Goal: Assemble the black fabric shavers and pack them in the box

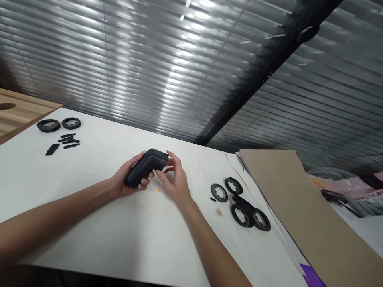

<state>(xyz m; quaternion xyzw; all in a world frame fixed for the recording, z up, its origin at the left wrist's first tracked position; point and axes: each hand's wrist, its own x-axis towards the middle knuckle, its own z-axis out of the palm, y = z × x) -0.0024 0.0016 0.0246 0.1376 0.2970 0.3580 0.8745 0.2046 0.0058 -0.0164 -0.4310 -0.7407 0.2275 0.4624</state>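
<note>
One white tabletop (101, 227) spreads beneath both hands. The left hand (122, 180) has its grip wrapped round the handle (136, 173) of a black angled device (149, 162), held above the tabletop's middle; the right hand (178, 181) has its grip pinching the collared end (163, 160) between thumb and fingers. The device looks stiff, fairly light and smooth enough to slip, so its thick handle seems the surest hold. Black rings (244, 204) lie rightward; a tiny orange piece (158, 190) rests near the right thumb.

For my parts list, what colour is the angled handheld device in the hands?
Black; the angled handheld device shows best in the head view.
</note>
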